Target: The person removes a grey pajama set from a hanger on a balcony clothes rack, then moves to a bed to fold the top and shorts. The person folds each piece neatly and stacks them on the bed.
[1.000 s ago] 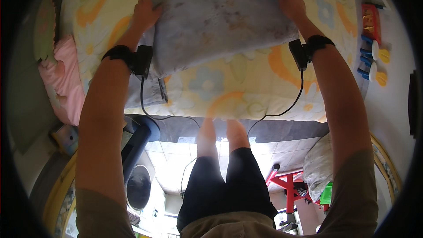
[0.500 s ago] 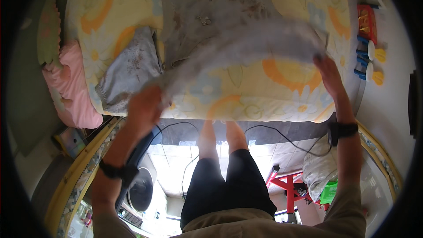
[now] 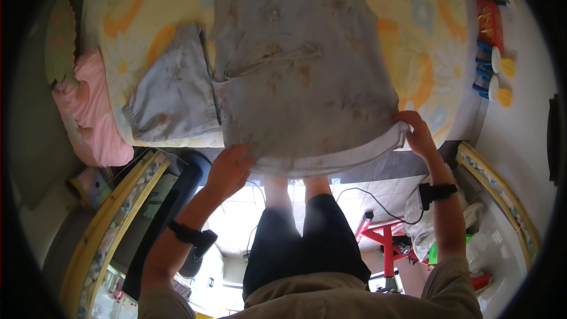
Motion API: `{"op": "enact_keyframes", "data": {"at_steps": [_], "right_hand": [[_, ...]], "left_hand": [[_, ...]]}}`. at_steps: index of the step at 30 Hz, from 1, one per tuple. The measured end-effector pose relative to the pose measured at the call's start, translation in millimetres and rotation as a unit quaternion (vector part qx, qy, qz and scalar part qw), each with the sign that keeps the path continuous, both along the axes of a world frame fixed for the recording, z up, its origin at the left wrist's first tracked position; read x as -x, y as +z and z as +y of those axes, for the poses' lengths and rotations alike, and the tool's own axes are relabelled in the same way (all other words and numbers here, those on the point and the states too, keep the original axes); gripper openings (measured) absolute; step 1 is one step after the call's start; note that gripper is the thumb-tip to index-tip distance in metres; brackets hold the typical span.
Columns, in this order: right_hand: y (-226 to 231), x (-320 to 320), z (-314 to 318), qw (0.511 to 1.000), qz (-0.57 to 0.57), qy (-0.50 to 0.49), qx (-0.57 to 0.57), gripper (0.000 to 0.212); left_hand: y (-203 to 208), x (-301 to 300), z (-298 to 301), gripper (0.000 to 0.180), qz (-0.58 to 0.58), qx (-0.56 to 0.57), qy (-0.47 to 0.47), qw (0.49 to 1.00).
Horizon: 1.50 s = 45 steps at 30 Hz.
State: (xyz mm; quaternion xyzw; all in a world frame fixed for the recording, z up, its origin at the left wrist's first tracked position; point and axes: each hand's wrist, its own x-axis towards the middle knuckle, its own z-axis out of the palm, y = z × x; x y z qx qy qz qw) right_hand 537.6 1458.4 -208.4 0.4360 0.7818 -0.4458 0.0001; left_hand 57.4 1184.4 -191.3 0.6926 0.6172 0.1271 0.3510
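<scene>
A grey patterned top (image 3: 307, 100) with rusty-brown markings is spread on the bed, its neck at the far side. A small star-like ornament and a looped cloth tie (image 3: 271, 62) lie on its front. My left hand (image 3: 231, 168) pinches the hem's left corner, and my right hand (image 3: 416, 133) pinches the right corner. Between them the hem, its pale inside showing, hangs over the bed's near edge. Left of the top lies a matching grey piece (image 3: 174, 88) with a gathered edge; I cannot tell whether the two are joined.
The bed has a yellow flowered sheet (image 3: 127, 59). A pink cloth (image 3: 103, 118) hangs at its left edge. Blue, white and yellow items and a red box (image 3: 490, 23) stand along the right. A black cable (image 3: 378, 201) and a red metal frame (image 3: 387, 248) are below.
The lower part of the top, lifted and blurred before, has come down flat over the sheet. Both hands have moved toward me, the left also rightward, still holding the hem.
</scene>
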Motion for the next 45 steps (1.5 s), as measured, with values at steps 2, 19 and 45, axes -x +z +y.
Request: {"op": "enact_keyframes", "data": {"at_steps": [2,19,45], "right_hand": [[-9.5,-10.3,7.3,0.998,-0.021,-0.036,0.037,0.042],[-82.2,35.0,31.4,0.943,-0.005,-0.246,-0.223,0.033],[2.9,60.3,-24.4,0.954,-0.096,0.109,-0.261,0.022]], "left_hand": [[2.2,6.3,6.6,0.034,-0.042,0.049,0.052,0.997],[-55.9,50.5,66.6,0.058,0.101,-0.13,0.125,0.979],[-37.9,20.0,-14.9,0.044,0.102,0.008,0.018,0.995]]}}
